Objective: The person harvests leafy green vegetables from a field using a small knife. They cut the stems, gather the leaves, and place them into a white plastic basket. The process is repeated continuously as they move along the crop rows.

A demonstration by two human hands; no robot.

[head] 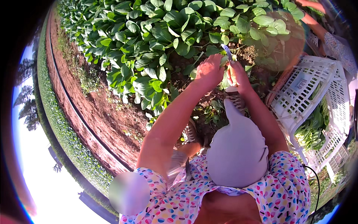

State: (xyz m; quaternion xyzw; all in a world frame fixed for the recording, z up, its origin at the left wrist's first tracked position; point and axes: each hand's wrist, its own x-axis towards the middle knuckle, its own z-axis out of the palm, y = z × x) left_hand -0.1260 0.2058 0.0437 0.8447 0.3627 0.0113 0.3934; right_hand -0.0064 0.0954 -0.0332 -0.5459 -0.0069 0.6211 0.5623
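Note:
In my right hand (240, 77) is a knife; the fingers wrap its light wooden handle (232, 74). The knife blade (226, 51) points away from me, towards the standing greens. Close beside it, my left hand (211, 70) is curled around a leafy green (223, 60), mostly hidden by the fingers. Both hands are low over the soil at the edge of a dense bed of broad-leaved greens (156, 36). Cut or loose leaves (215, 107) lie on the ground below my wrists.
At right, a tilted white plastic crate (303, 77) holds leafy greens (311, 131). Another person's arm (314, 25) reaches in at the top right. A dark line, perhaps a hose (73, 103), runs along the bare soil at left. My shoes (190, 133) stand beneath me.

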